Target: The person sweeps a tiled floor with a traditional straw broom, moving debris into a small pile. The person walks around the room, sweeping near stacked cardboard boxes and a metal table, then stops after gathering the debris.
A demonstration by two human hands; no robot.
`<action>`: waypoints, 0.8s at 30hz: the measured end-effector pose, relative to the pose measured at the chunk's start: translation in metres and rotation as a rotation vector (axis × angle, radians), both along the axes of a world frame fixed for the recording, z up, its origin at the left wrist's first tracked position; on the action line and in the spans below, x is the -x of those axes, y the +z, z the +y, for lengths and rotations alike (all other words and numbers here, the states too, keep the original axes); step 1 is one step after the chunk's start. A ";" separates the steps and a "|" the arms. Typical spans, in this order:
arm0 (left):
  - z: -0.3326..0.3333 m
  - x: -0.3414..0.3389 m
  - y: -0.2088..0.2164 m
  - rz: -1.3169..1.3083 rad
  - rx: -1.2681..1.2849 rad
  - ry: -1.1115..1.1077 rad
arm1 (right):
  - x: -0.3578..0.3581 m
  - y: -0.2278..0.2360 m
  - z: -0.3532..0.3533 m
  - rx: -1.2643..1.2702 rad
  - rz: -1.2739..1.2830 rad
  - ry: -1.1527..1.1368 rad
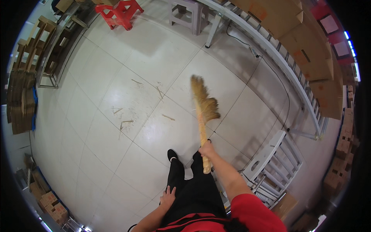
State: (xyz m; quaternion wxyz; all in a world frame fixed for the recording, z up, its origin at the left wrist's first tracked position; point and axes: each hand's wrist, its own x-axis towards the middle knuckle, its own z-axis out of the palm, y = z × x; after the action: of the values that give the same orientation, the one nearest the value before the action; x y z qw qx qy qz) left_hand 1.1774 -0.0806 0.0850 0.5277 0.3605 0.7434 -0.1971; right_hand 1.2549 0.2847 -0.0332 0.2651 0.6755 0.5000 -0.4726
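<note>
My right hand (206,149) is closed round the pale handle of a short broom (201,123). The broom's brown bristles point away from me, over the tiled floor; whether they touch it I cannot tell. Left of the broom lie scattered scraps: a thin strip (168,117), another strip (159,92) and a small cluster of bits (126,122). My left hand (167,197) rests on my left thigh, its fingers spread and holding nothing.
A red stool (119,14) and a grey stool (185,15) stand at the far side. A roller conveyor (288,69) with cardboard boxes (305,50) runs along the right, a cable beneath it. Near my right stands a white slatted frame (276,162). Stacked cardboard (21,104) lines the left.
</note>
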 end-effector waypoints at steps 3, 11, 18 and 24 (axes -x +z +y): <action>-0.003 0.003 -0.006 -0.026 0.029 0.042 | 0.010 0.040 -0.010 0.077 0.159 0.083; -0.005 0.009 -0.006 -0.093 -0.019 0.256 | -0.076 0.140 -0.022 -0.076 0.329 0.007; 0.077 0.056 -0.013 0.126 -0.495 0.619 | -0.156 0.184 -0.027 0.267 0.628 -0.362; 0.228 0.116 0.038 0.435 -1.090 0.718 | -0.161 0.228 -0.040 0.202 0.578 -0.270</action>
State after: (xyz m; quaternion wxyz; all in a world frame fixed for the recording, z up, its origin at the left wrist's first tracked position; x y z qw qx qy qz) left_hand 1.0613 0.1476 0.1229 0.1425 0.2578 0.8990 0.3240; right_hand 1.4154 0.2442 0.1946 0.1130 0.5440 0.4111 -0.7227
